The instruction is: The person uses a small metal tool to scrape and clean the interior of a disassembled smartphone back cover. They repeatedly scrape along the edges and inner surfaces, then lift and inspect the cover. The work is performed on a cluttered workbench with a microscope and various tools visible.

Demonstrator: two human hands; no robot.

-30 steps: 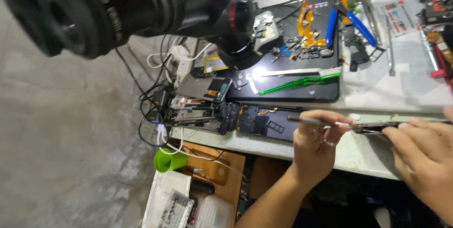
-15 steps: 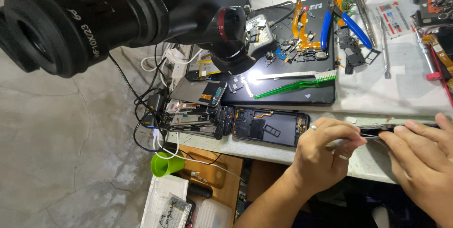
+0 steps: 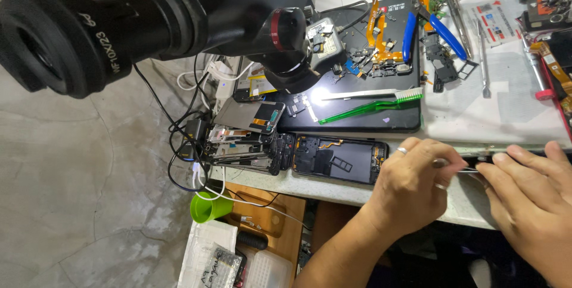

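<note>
My left hand (image 3: 411, 187), with a ring on one finger, is closed around a thin metal tool (image 3: 462, 169) whose tip points right. My right hand (image 3: 530, 195) lies just right of it at the bench's front edge. Its fingers rest on and grip a thin dark flat device (image 3: 485, 159), mostly hidden under them. The tool tip meets my right fingertips at that device. An opened phone frame (image 3: 339, 160) lies to the left of my left hand.
A black microscope (image 3: 179, 20) hangs over the bench at upper left. Under it, a black mat (image 3: 357, 118) carries a green toothbrush (image 3: 369, 106), blue-handled pliers (image 3: 435, 29) and phone parts. More stacked phone frames (image 3: 244, 145), cables and a green cup (image 3: 208, 207) sit at left.
My left hand has moved right along the bench edge until it sits against my right hand. The view has shifted, so the microscope looms larger.
</note>
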